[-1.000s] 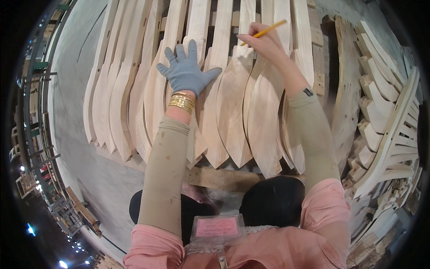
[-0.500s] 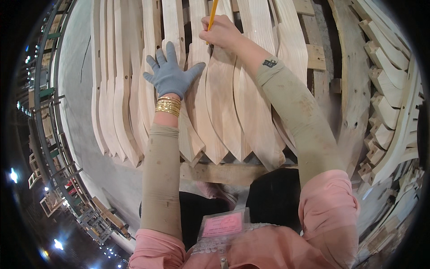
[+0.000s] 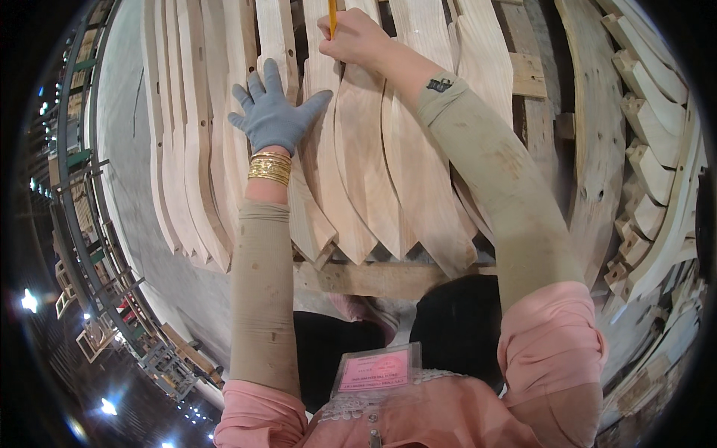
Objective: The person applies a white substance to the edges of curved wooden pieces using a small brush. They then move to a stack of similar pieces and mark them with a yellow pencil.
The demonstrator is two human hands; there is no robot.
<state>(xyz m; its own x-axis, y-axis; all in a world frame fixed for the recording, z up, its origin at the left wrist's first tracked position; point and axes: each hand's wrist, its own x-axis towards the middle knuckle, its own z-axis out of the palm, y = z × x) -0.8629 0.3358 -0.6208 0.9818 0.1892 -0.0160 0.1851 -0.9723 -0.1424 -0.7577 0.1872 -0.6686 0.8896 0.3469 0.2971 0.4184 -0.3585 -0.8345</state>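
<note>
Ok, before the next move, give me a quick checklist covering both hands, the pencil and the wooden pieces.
1. Pencil gripped: ok, in the fingers of the right hand.
2. Pencil tip on the wood: cannot tell, the hand hides it.
3. Left hand on the wooden pieces: ok, fingers spread.
4. Both hands gloved: not ok, the left wears a grey glove, the right is bare.
5. Wrists free of jewellery: not ok, gold bangles on the left.
6. Pieces side by side: ok, pointed ends toward the person.
</note>
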